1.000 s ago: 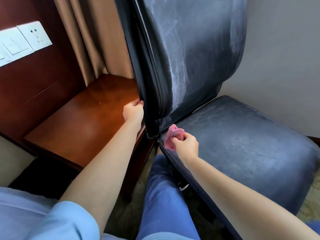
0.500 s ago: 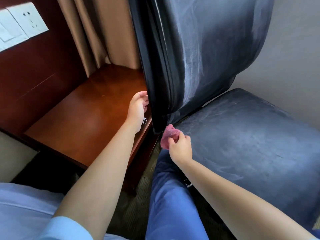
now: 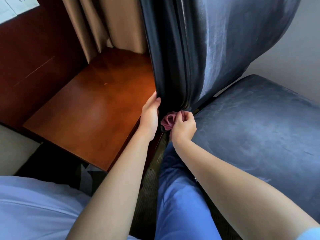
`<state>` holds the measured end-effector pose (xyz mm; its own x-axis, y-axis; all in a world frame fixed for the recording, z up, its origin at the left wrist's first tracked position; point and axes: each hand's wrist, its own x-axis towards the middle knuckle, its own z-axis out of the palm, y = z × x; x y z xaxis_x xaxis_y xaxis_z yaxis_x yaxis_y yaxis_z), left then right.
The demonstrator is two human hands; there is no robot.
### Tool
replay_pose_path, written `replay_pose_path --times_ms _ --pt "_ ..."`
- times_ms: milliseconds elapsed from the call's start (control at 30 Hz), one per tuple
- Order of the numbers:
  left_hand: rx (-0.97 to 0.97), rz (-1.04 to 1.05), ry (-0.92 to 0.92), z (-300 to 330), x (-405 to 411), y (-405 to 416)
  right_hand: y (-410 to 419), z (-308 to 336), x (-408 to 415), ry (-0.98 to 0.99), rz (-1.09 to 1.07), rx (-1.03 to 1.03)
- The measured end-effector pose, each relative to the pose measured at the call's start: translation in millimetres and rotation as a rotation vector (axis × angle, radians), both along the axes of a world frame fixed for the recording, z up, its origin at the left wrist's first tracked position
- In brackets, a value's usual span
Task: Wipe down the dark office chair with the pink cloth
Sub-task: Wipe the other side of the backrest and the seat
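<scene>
Pink cloth [image 3: 167,120], bunched and pinched in the right hand [image 3: 183,127], has slid from the seat's front corner to the foot of the backrest's side edge, so the wiping has shifted from seat to back on the chair [image 3: 259,129]. The left hand [image 3: 150,116] has closed round that edge just above, its fingers hidden behind it. Room is tight between the two hands and against the table [image 3: 90,118] at left; upward the edge runs free.

left hand [image 3: 150,116] clasping, right hand [image 3: 183,127] seemingly pinching, forearms extended
</scene>
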<state>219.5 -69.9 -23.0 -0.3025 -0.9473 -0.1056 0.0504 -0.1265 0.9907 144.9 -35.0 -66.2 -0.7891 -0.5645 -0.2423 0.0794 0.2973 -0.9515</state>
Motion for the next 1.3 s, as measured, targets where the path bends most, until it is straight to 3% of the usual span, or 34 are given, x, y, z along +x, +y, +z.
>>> replay_pose_path --times_ms 167,300,633,900,1300 --pt "0.006 0.034 0.015 -9.8 -0.2 0.0 -7.4 1.4 -4.9 0.111 0.074 0.158" --pt "0.003 0.013 0.026 -3.1 1.9 2.0 -2.9 -9.9 -14.0 0.067 0.171 0.372" --pt "0.088 0.108 0.003 7.3 -4.7 11.0 43.0 -7.3 -4.0 -0.099 0.190 0.159" --pt "0.126 0.165 -0.037 13.3 -14.6 5.8 51.2 2.3 -22.8 -0.158 0.182 0.119" --pt "0.152 0.136 -0.084 6.1 -16.8 -4.3 9.6 11.6 -29.6 -0.221 0.147 0.002"
